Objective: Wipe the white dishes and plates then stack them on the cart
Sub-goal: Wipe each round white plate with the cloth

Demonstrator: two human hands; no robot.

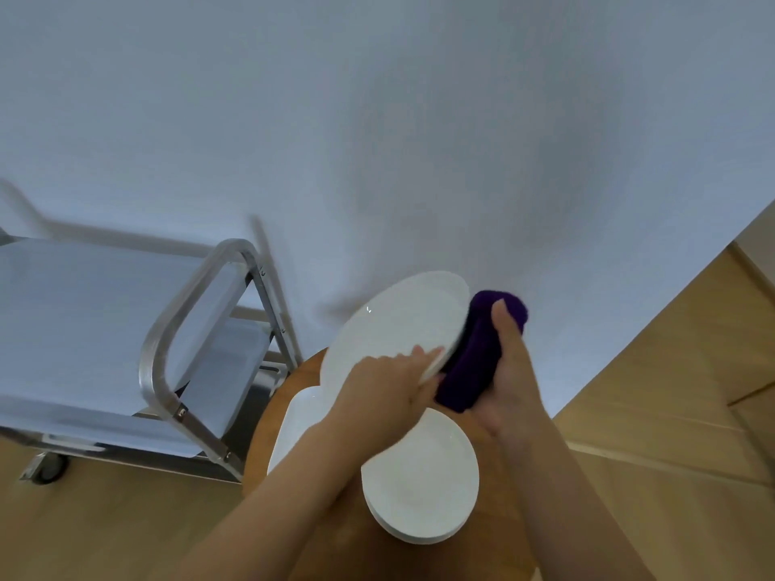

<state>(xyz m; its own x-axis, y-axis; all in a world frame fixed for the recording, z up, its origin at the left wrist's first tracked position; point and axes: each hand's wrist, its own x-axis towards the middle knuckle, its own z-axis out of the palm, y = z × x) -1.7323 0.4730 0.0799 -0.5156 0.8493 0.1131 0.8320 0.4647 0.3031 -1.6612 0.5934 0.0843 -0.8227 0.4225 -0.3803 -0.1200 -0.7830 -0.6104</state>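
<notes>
Soft, even, bluish light; faint shadows on the wall point(377, 161); wide-angle bending at edges; cart point(159, 341) slightly blurred.

The plate point(394, 325) looks like glossy white ceramic, smooth, with a small glint near its middle. The cloth point(474, 362) against its edge is deep purple, soft and matt. The plates point(423, 484) on the round table point(268, 417) share that glaze; the table is smooth wood. The cart point(167, 329) is brushed metal tubing.
</notes>
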